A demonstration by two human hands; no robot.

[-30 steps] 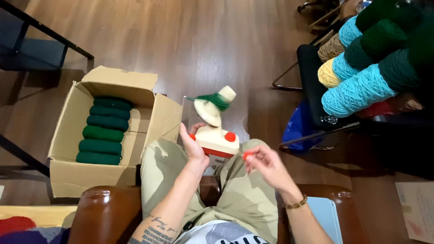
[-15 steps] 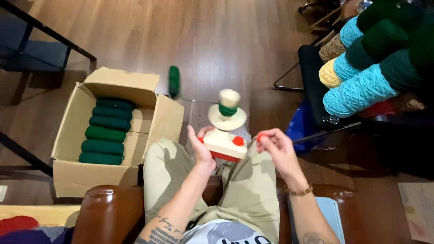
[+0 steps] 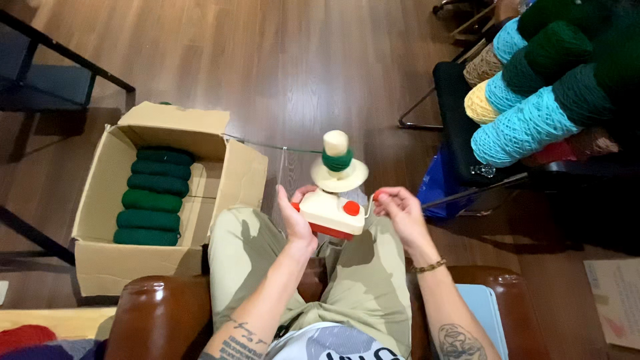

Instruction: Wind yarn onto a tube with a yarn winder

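- My left hand is closed around the left side of the yarn winder, a small cream box with a red base and a red knob, and holds it just above my knees.
- My right hand is pinched shut on the red crank handle at the right side of the winder — thumb and fingers closed on it.
- On top of the winder stands the cream spindle, a little tilted, and only a thin band of green yarn is wound around it above the round plate.
- A thin strand goes from the spindle to the left, toward the cardboard box on the floor beside my left leg; green yarn balls lie in it in one row.
- On my right, well apart from the hands, skeins of turquoise, yellow and green yarn are piled on a black chair.
- I judge that the winding step is only at its beginning, because the band is so thin.
- The next move, I think, calls for turning the handle evenly while the left hand keeps the winder steady — and the strand must run free, without catching on the box flap.
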